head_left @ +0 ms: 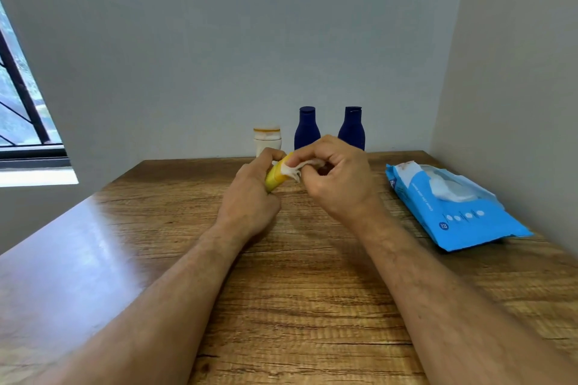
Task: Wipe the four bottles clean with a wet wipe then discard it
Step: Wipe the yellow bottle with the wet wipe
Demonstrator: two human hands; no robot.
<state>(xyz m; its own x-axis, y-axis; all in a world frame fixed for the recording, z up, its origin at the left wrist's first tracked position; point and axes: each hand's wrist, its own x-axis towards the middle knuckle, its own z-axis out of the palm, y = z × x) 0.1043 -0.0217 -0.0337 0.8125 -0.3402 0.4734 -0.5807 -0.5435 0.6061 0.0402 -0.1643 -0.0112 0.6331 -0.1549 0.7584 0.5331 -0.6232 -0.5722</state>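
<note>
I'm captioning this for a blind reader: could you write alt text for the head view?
The left hand holds a yellow bottle while the right hand rubs it with a wet wipe. Behind stand a white bottle and two blue bottles; a wipes pack lies right.

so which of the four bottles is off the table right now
The yellow bottle, gripped in the left hand; the white bottle and two blue bottles stand by the wall.
</note>
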